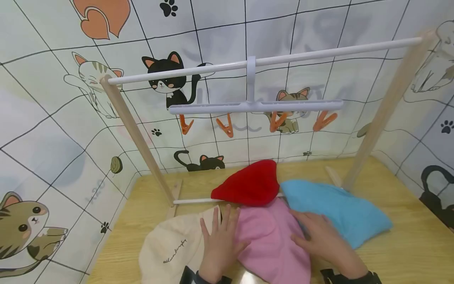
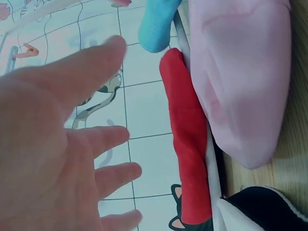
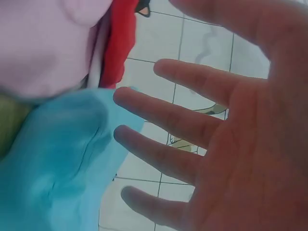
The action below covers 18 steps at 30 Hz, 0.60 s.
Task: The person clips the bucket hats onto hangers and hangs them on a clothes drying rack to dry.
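Head view, left to right: a cream cloth piece (image 1: 166, 248) lies left of the left hand (image 1: 220, 242), whose straight fingers fan apart; just beyond and right of their tips sits a red cloth piece (image 1: 250, 184), and farther beyond, higher up, a pale hanger (image 1: 220, 108) with orange clips (image 1: 276, 122) hangs from a white rod (image 1: 337, 50). Between the fingers of both hands lies a pink cloth piece (image 1: 271, 240) — then comes the right hand (image 1: 320, 238), its fingers straight and spread, with a blue cloth piece (image 1: 340, 209) beyond them and to their right. Whether either hand's fingers touch the fabric — I cannot tell.
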Each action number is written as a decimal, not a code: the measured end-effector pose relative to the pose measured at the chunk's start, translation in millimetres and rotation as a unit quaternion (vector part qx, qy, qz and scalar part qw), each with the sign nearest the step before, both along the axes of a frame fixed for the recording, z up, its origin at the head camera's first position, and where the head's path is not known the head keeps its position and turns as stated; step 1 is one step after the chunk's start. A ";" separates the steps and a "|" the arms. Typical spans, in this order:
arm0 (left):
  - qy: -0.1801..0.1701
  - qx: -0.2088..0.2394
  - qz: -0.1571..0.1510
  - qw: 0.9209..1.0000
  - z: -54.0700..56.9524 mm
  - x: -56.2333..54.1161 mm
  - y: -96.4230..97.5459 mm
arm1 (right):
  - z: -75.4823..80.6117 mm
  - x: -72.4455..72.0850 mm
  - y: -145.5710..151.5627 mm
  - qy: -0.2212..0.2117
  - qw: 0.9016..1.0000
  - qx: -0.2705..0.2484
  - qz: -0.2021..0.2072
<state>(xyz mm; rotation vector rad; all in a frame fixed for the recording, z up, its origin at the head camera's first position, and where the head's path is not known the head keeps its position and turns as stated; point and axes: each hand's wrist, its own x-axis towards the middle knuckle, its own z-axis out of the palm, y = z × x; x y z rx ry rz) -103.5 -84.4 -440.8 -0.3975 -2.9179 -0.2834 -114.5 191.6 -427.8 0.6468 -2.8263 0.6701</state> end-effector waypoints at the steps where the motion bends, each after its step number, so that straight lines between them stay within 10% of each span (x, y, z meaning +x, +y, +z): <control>1: -0.001 0.002 0.000 1.000 0.7 1.2 1.3 | -0.7 1.3 3.0 0.001 1.000 0.008 0.002; 11: -0.012 0.019 -0.013 1.000 10.0 6.5 5.7 | -20.6 12.2 49.3 0.053 0.998 0.038 0.019; 18: -0.035 0.022 -0.012 0.999 15.1 9.6 11.4 | -29.1 22.0 76.7 -0.033 0.997 0.071 -0.010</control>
